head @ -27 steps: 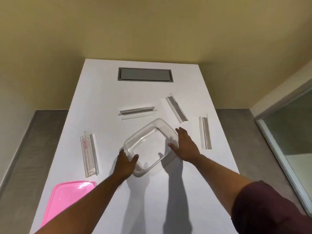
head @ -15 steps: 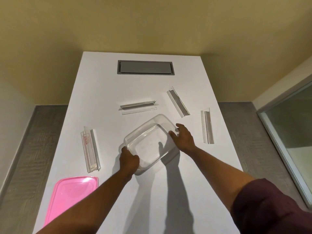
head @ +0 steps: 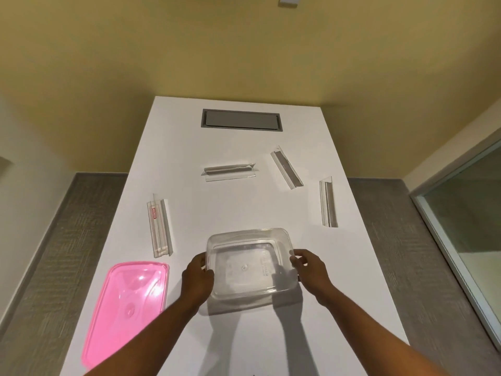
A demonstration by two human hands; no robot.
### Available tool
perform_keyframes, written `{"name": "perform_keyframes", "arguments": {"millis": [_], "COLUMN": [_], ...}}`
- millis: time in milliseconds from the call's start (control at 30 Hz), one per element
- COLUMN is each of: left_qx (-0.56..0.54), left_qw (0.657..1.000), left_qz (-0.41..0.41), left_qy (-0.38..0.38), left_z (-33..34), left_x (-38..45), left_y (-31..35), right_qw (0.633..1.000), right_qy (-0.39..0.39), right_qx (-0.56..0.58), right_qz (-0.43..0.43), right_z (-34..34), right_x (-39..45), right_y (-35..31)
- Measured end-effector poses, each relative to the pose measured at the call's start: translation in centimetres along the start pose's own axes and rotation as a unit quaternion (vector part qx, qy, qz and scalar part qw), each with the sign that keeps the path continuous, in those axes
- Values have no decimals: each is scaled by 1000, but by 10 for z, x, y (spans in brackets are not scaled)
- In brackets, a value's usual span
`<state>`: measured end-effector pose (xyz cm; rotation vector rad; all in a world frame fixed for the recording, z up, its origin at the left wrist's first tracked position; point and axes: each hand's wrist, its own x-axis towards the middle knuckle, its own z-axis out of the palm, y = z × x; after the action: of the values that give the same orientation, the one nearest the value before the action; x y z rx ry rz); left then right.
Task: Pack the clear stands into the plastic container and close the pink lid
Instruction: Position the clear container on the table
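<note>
The left hand point(head: 197, 280) grips the left edge of the clear plastic container point(head: 250, 263), fingers curled around the rim, and the right hand point(head: 311, 270) clasps the right edge the same way, thumb on the rim. The container sits square to the viewer in the lower centre of the frame, on the white table point(head: 244, 335), open and with nothing inside. At the lower left lies the pink lid point(head: 126, 308), flat on the table, apart from the container. Farther up on the left is a clear stand with a red label point(head: 160, 229). At the right, beyond the container, lies a second clear stand point(head: 328, 203). Higher, near mid-frame, are a third stand point(head: 230, 171) lying crosswise and a fourth stand point(head: 286, 170) set at a slant. At the far end of the table is a grey recessed panel point(head: 242, 120).
</note>
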<state>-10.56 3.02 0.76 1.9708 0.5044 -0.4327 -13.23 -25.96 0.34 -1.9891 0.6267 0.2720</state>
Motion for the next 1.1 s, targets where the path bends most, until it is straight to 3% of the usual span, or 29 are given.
{"name": "perform_keyframes", "arguments": {"millis": [467,933,1100], "left_qx": [-23,1,51], "left_qw": [999,998,999], "left_qz": [-13,-41,1], "left_qy": [-23,-54,-16], "left_z": [7,11,9], "left_x": [-42,-26,-6], "left_y": [-37,-42,-31], "right_qw": [998,999,997], "right_qy": [9,4,58], "right_qx": [35,-36,-28], "right_qz": [60,34,45], "right_z": [1,2,-9], "right_x": [-59,-55,-41], "right_y": [44,53,45]}}
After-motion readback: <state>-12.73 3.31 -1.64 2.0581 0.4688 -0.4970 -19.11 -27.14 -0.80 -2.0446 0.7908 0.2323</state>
